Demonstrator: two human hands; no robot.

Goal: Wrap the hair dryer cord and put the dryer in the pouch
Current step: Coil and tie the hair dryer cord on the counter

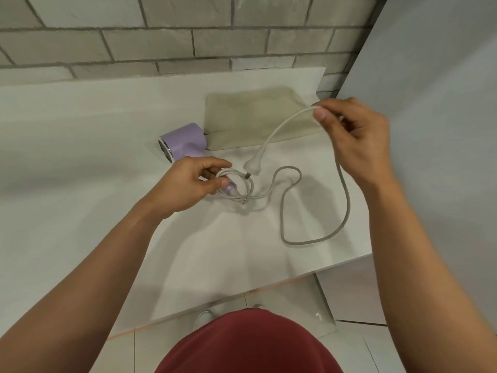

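At frame centre, the left hand (188,181) closes around the lilac plastic hair dryer (184,141) handle and coiled grey cord (317,239). The right hand (357,138), upper right, pinches the cord above the beige fabric pouch (242,117) on the white surface (80,135).

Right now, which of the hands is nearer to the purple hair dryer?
Left. The left hand grips the hair dryer by its handle, among the cord loops; the right hand is off to its right, pinching the cord.

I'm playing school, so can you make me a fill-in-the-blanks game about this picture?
1. The hair dryer is colored ____.
2. The right hand pinches the white ____.
3. The beige pouch lies flat on the ____.
4. The left hand holds the dryer's ____.

Missing words: purple; cord; counter; handle
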